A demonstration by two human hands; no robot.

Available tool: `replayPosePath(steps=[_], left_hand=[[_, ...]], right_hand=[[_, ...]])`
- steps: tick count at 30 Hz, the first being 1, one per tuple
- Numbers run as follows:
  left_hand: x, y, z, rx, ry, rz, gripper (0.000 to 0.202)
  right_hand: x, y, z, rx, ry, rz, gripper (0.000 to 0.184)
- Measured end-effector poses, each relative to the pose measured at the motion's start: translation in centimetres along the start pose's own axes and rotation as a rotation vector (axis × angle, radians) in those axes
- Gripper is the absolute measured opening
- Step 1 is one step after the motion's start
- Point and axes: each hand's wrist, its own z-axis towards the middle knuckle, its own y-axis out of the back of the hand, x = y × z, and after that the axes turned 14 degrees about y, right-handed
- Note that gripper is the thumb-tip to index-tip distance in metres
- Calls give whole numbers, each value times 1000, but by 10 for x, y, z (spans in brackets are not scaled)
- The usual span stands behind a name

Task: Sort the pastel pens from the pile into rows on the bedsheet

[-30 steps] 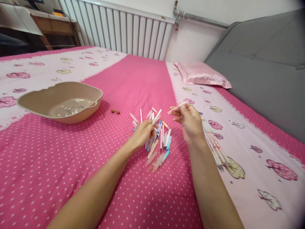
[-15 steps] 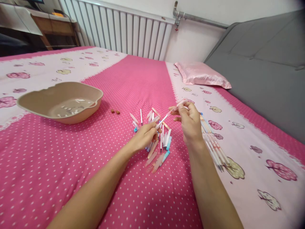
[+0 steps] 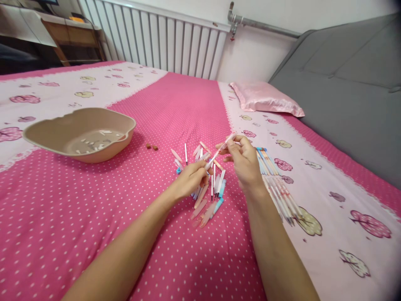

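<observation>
My left hand (image 3: pixel 191 180) pinches the lower end of a white pen refill (image 3: pixel 213 159) above a loose pile of pen parts. The refill's upper end meets a clear pink-patterned pen barrel (image 3: pixel 225 144), which my right hand (image 3: pixel 246 163) grips between thumb and fingers. How far the refill sits inside the barrel is hard to see. Beneath and around my left hand lie several pink caps or tubes (image 3: pixel 208 214), light-blue pieces (image 3: pixel 217 207) and white refills with dark tips (image 3: pixel 212 188). Some of the pile is hidden by that hand.
Beside my right forearm lie rows of pens, white-and-pink ones (image 3: pixel 283 194) and blue-and-orange ones (image 3: pixel 269 162). A beige basin (image 3: pixel 78 115) holding small white pieces stands left, near two brown bits (image 3: pixel 151 146). A pink pillow (image 3: pixel 266 98) rests by the grey headboard (image 3: pixel 344 71).
My right hand has moved left and slightly down with the barrel, towards my left hand, and less of the refill shows between them. My left hand has stayed nearly still.
</observation>
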Motion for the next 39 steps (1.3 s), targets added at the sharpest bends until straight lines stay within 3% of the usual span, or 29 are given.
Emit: replayPosePath(steps=[8, 22, 31, 39], left_hand=[[2, 1, 1, 17, 0, -29, 13], [0, 0, 0, 22, 4, -30, 14], [1, 1, 0, 27, -8, -34, 15], [1, 1, 2, -62, -56, 45, 17]], right_hand=[[-3, -2, -2, 93, -3, 25, 24], [-3, -3, -2, 125, -27, 58, 23], [-2, -3, -3, 239, -47, 126, 30], [0, -2, -4, 280, -109, 223, 29]])
